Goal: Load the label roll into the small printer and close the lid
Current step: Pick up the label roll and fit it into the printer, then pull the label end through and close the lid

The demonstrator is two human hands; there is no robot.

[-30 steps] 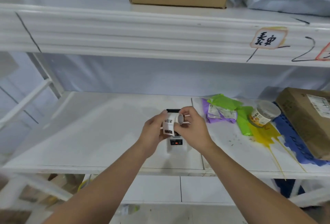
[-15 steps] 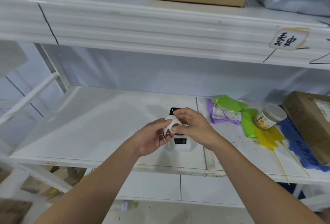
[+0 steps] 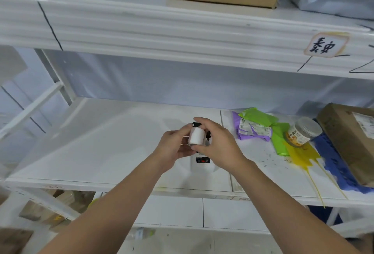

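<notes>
Right hand [image 3: 218, 146] pinches the label roll [image 3: 196, 136] top and bottom, thumb under, fingers over; left hand [image 3: 174, 146] cups it from the other side, fingertips pressed on its end. I see the roll held in the air, just above and in front of the small printer [image 3: 203, 162], not in it yet. Printer sits on the white shelf [image 3: 113, 152], red light on its front; a black part shows behind the roll, prob. the open lid, can't confirm. So I judge we're at the insert step: roll in hand, bay not loaded, lid not closed. Next I'd need the roll lowered w/ its axis across the bay and the loose end toward the slot, then the lid pressed down. Off to the right, well apart: green and purple pouches [image 3: 255, 124], a jar [image 3: 303, 132].
</notes>
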